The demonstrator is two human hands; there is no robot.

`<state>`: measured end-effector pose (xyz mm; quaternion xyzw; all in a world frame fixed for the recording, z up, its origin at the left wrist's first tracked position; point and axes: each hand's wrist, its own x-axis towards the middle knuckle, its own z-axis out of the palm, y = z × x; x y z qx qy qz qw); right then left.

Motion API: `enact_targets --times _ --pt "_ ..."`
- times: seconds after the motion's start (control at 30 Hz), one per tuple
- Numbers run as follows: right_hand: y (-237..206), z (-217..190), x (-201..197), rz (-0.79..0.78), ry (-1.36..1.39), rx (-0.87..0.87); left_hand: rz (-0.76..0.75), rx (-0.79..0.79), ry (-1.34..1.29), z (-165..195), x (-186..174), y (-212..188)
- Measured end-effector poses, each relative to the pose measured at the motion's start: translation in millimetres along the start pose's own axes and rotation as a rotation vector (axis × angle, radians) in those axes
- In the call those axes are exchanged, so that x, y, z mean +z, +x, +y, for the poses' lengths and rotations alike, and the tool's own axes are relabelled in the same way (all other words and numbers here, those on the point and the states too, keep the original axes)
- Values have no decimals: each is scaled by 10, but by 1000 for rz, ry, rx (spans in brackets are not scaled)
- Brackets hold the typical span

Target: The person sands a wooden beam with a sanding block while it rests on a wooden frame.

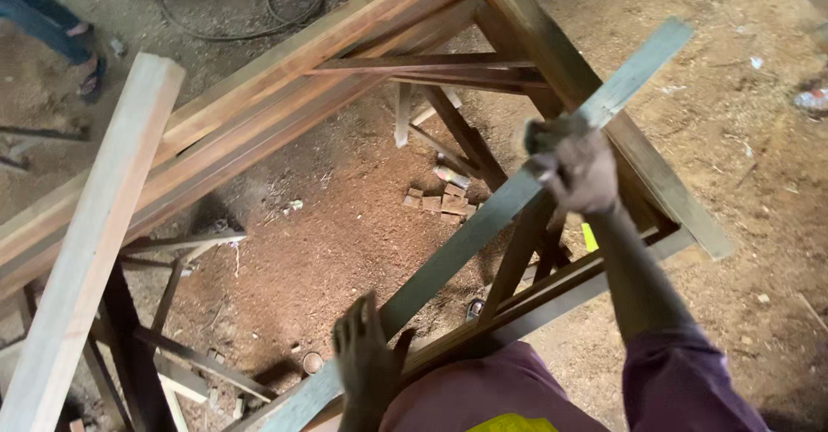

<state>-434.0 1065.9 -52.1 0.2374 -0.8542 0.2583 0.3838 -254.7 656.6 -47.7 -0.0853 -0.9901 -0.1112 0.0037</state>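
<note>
From the head view, my right hand (576, 169) is closed tight around a long grey-green wooden slat (483, 225), the grip clamped on it a little below its far end. The slat runs on a slant from the upper right down to the lower left, lying across the open wooden frame (285, 78). My left hand (366, 359) rests on the slat's near part, fingers spread and flat, the grip apart and pressing rather than wrapping.

The slat's far end sticks out past the frame's right rail (638, 147) into open air above the sawdust floor (345, 225). Its near end passes my left hand, down by my purple shirt. Between the frame's rails there is open room, with cross braces below and small wood offcuts (440, 201) on the floor under the slat.

Left of the frame, a pale plank (95, 242) leans across its long rail, well apart from the slat. A cable (259, 18) loops on the floor beyond the frame.
</note>
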Motion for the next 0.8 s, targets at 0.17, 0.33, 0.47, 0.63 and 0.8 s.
enact_targets --times 0.17,0.33,0.47,0.63,0.8 --pt "-52 106 83 -46 -311 114 -200 -218 3 -106 76 -56" --pt "-55 -909 408 -261 -15 270 -25 -109 12 -226 34 44" --pt "-262 -1666 563 -371 110 68 7 -105 -21 -230 3 -7" --pt "-280 -1502 425 -393 101 -18 44 -57 -82 -297 27 -29" --pt "-291 -1885 265 -575 51 275 65 -73 -84 -285 -92 -85"
